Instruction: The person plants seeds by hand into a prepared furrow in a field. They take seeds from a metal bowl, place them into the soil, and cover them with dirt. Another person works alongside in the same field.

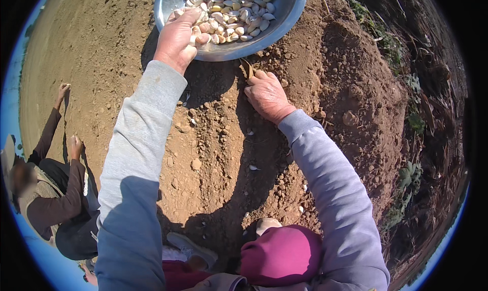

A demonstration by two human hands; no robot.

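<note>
A metal basin (228, 55) at the top of the view holds many peeled-apart garlic cloves (236, 9). My left hand (178, 35) reaches over its near left rim, fingers curled around some cloves; part of the grip is hidden. Lower and to the right, my right hand (267, 95) is closed at the soil, its fingertips against a narrow brown strip (247, 67) whose material I cannot tell. Below that hand, a shaded furrow (259, 150) runs towards me, with single cloves lying in it, among them a white clove (253, 168).
To the left a co-worker (57, 199) crouches, both arms stretched over the soil. My pink-clad knee (282, 255) and a grey shoe (192, 249) are at the bottom. A soil ridge (358, 112) rises on the right, beside green weeds (410, 175) and dry plant litter (438, 138).
</note>
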